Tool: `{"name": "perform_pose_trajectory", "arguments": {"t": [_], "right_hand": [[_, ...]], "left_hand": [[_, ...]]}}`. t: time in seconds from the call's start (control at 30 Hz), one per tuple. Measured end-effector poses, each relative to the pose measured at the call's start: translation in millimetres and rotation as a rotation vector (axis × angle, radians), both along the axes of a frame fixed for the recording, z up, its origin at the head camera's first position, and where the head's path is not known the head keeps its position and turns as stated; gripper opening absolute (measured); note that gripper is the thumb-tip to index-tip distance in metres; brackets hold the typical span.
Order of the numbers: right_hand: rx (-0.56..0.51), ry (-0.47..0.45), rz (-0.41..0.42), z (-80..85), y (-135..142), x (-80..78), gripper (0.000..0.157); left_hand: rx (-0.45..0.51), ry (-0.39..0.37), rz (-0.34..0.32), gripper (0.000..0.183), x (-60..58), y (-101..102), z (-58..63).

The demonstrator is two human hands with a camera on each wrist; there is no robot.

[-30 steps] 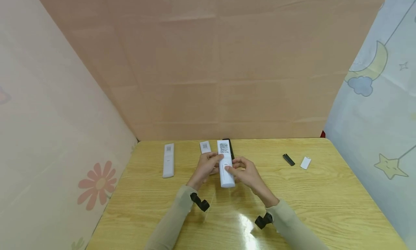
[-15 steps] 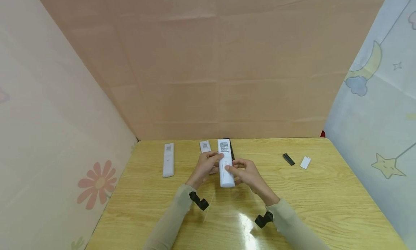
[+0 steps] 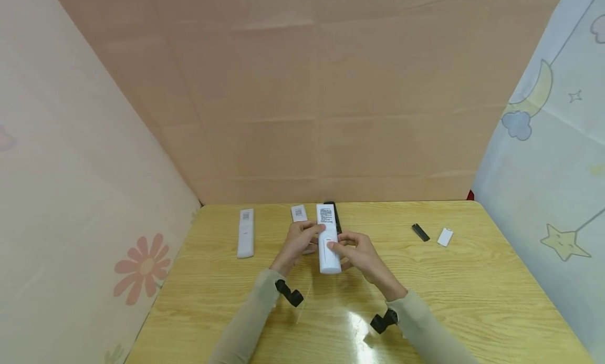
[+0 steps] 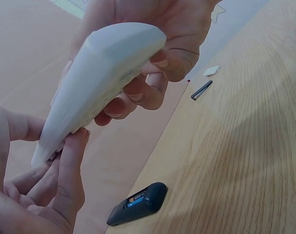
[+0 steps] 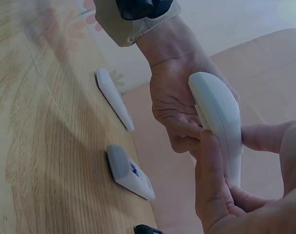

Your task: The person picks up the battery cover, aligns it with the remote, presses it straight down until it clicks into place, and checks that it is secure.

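A white remote control [image 3: 327,253] is held up over the table, its printed back with the battery cover facing up. My left hand [image 3: 299,242] grips its left side, thumb on the back and fingers underneath. From the right, my right hand [image 3: 361,252] holds the lower part, with the thumb pressed on the battery cover area. The left wrist view shows fingers of both hands curled beneath the remote's button side. Behind it, a black remote control [image 4: 140,201] lies with its battery compartment uncovered and batteries inside. A second white remote control [image 5: 126,168], partly behind my left hand, also has an uncovered compartment.
Another white remote control [image 3: 246,232] lies at the left of the wooden table [image 3: 472,301]. A black battery cover [image 3: 420,232] and a white battery cover [image 3: 445,237] rest side by side at the right. A beige backdrop [image 3: 321,117] stands along the far edge.
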State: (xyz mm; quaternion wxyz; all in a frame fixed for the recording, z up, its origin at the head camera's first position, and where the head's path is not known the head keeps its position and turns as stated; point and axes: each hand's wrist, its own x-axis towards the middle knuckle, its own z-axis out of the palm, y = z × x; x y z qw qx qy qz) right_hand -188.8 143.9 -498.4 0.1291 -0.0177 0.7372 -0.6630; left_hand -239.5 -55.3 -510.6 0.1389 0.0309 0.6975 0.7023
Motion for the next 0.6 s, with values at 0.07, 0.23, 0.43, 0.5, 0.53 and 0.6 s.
{"name": "perform_pose_trajectory", "arguments": {"t": [0.07,0.23,0.43,0.5,0.53,0.6], "right_hand": [[-0.001,-0.003,-0.001,-0.1,-0.4,0.2,0.034],[-0.004,-0.007,-0.006,-0.1,-0.4,-0.1,0.035],[0.004,0.004,-0.008,1.2,0.0,-0.7,0.036],[0.012,0.009,-0.005,2.0,0.4,-0.8,0.036],[0.014,0.012,-0.006,2.6,0.6,-0.7,0.036],[0.018,0.018,-0.002,3.8,0.9,-0.7,0.035]], "left_hand": [[0.002,0.005,0.003,0.043,0.3,-0.4,0.0],[0.002,0.02,0.0,0.043,-0.1,-1.8,-1.1],[0.006,0.03,-0.007,0.042,-1.7,-2.3,-0.9],[0.008,0.03,-0.011,0.042,-2.4,-2.2,-0.6],[0.01,0.03,-0.013,0.042,-2.7,-2.1,-0.5],[0.014,0.03,-0.016,0.042,-3.4,-1.9,-0.4]]}}
